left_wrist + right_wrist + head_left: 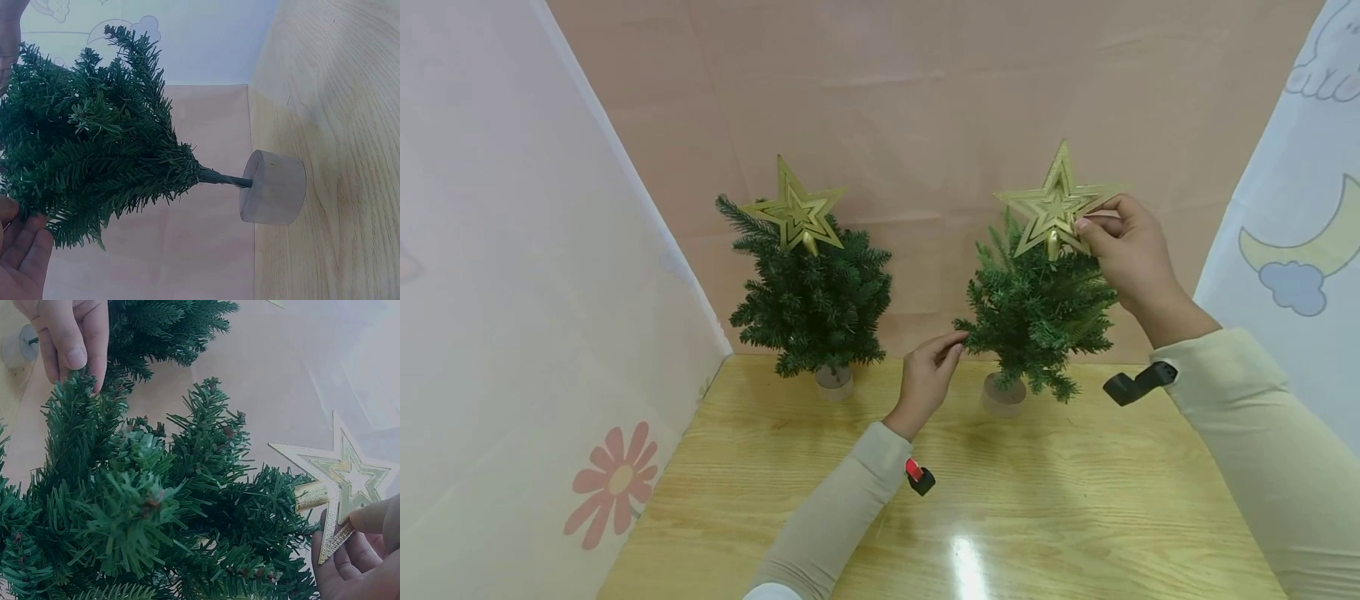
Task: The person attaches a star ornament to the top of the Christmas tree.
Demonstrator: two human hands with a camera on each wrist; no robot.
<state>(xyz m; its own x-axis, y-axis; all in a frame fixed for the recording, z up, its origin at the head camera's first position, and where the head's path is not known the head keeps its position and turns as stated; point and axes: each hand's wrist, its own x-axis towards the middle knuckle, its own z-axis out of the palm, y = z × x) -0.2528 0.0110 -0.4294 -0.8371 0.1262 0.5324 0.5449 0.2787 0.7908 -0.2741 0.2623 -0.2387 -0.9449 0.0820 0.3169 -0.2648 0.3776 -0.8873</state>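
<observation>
Atop the right-hand small artificial Christmas tree [1037,308] sits a gold star tree topper [1054,204]. My right hand [1131,250] pinches one lower point of this star between thumb and fingers. In the right wrist view, the star's gold socket [311,496] meets the tip of the tree. My left hand [928,379] pinches the end of a branch [973,335] on the left side of the same tree. The left wrist view shows the tree's trunk standing in a pale round base [275,187] on the table.
Left of it stands a second small tree [820,300] with its own gold star [797,208] on top. Both trees stand at the back of the wooden table [850,500], close to a pinkish cloth backdrop [880,100]. Printed white cloth walls [512,250] flank the table.
</observation>
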